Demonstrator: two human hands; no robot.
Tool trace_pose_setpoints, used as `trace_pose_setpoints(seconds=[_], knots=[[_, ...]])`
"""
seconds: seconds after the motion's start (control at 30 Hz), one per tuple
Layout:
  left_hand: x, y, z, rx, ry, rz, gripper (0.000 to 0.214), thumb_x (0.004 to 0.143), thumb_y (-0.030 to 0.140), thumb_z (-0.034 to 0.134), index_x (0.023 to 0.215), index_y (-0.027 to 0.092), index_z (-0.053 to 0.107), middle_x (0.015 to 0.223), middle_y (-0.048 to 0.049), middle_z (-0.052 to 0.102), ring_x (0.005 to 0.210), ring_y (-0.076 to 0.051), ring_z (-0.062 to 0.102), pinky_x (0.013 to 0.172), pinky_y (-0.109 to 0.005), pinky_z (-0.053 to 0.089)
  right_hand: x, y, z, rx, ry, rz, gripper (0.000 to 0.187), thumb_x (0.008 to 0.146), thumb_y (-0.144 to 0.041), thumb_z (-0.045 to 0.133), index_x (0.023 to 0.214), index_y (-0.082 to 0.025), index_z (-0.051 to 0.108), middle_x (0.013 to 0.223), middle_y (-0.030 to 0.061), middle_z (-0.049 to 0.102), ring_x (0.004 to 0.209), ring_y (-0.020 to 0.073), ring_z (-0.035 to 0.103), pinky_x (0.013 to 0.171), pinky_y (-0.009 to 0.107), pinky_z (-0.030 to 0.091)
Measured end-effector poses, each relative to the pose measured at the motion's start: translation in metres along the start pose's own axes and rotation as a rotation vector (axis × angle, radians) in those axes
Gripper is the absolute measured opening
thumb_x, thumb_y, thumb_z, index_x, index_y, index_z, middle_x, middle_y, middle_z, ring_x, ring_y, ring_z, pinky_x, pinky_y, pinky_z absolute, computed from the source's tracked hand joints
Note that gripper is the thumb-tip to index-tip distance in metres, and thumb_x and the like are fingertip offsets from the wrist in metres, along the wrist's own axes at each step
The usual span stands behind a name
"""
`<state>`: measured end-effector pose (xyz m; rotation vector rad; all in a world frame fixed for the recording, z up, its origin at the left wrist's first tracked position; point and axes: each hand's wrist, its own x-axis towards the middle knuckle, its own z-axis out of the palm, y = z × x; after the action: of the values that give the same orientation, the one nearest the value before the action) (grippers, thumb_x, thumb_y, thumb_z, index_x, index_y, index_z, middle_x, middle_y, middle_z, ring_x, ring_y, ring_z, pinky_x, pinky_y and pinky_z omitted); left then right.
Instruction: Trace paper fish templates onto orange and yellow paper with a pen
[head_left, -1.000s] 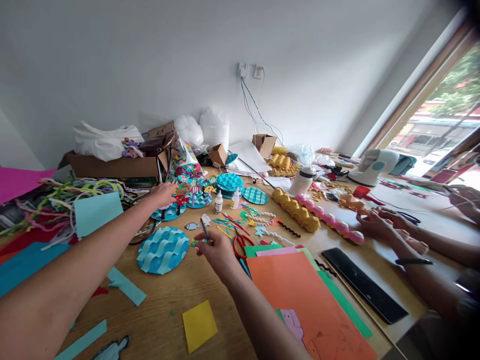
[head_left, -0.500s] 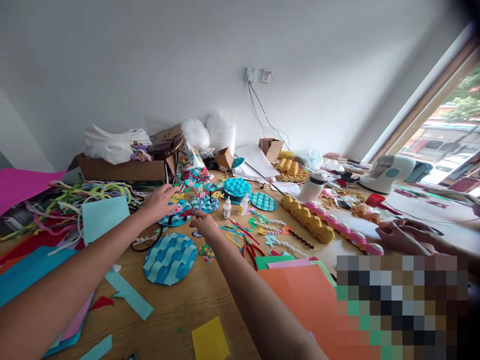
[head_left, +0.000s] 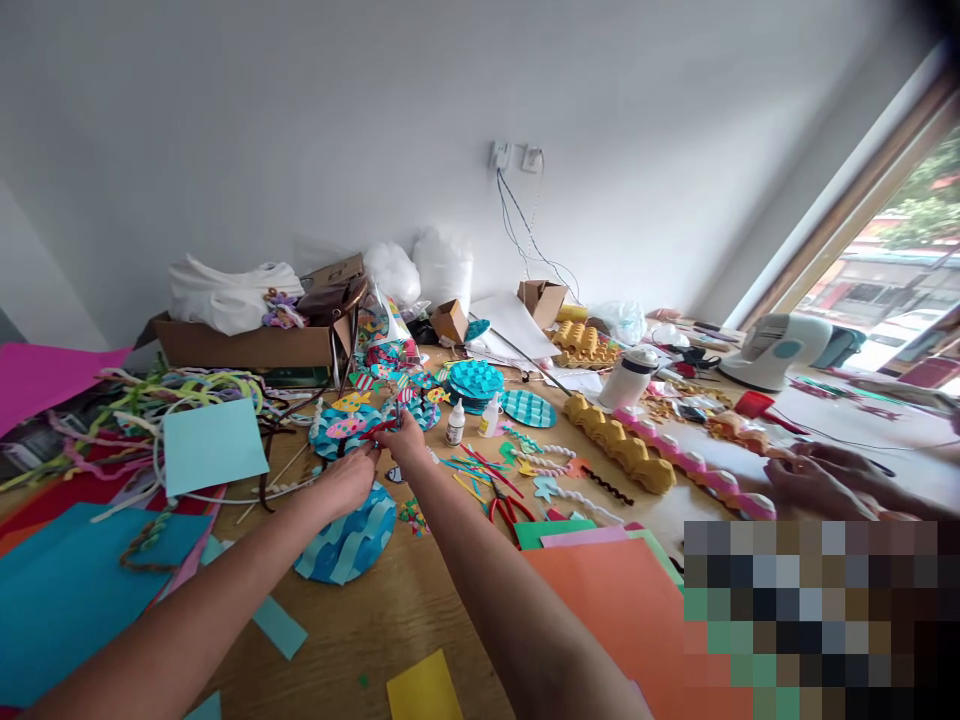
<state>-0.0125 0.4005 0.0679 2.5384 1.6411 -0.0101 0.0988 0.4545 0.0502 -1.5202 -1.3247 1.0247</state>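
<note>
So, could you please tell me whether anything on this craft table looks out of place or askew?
Nothing is damaged or spilled. The wavy blue paper disc sits tilted under the left hand, and coloured paper strips sprawl in a tangle.

Wooden table [head_left: 390,620] under coloured paper sheets [head_left: 600,590], scissors [head_left: 504,508], glue bottles [head_left: 455,424].

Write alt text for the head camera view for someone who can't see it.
A person's left hand and right hand meet over a blue wavy paper disc, pinching a small red piece too small to identify, on a wooden table crowded with coloured paper and craft scraps. Another person's hands work at the right, beside yellow egg cartons.
</note>
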Motion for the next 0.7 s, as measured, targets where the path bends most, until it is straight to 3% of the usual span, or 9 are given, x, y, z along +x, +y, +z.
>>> trace_pose_setpoints(seconds=[0.13,0.23,0.33,0.7], knots=[[0.006,-0.008,0.005,0.026,0.028,0.002,0.033,0.089,0.033,0.056,0.119,0.019,0.054,0.123,-0.0089,0.055,0.104,-0.023,0.058,0.086,-0.044,0.050,0.007,-0.002,0.003,-0.057,-0.031,0.026,0.017,0.072,-0.017,0.073,0.087,-0.015,0.064,0.076,-0.0017,0.064,0.075,0.0140,0.061,0.068,0.025,0.050],[0.009,-0.012,0.009,0.032,0.027,0.002,0.033,0.089,0.033,0.056,0.119,0.019,0.054,0.123,-0.0089,0.055,0.103,-0.023,0.058,0.085,-0.044,0.050,0.013,-0.001,0.007,-0.079,-0.038,0.081,0.022,0.087,-0.028,0.061,0.105,-0.014,0.061,0.101,0.0052,0.064,0.088,0.0175,0.062,0.077,0.035,0.053],[0.011,-0.013,0.012,0.030,0.018,0.000,0.033,0.089,0.033,0.056,0.119,0.018,0.054,0.122,-0.0088,0.056,0.102,-0.023,0.058,0.085,-0.044,0.051,0.018,0.001,0.012,-0.075,-0.038,0.122,0.031,0.092,-0.032,0.055,0.118,-0.016,0.055,0.117,0.0080,0.058,0.097,0.0200,0.061,0.081,0.040,0.053],[0.024,-0.021,0.028,0.037,-0.010,-0.038,0.034,0.089,0.033,0.056,0.119,0.018,0.053,0.122,-0.0090,0.056,0.102,-0.023,0.058,0.084,-0.044,0.051,0.028,0.000,0.027,-0.171,0.050,0.028,0.026,0.091,-0.031,0.057,0.110,-0.014,0.059,0.106,0.0065,0.062,0.088,0.0174,0.062,0.075,0.035,0.053]])
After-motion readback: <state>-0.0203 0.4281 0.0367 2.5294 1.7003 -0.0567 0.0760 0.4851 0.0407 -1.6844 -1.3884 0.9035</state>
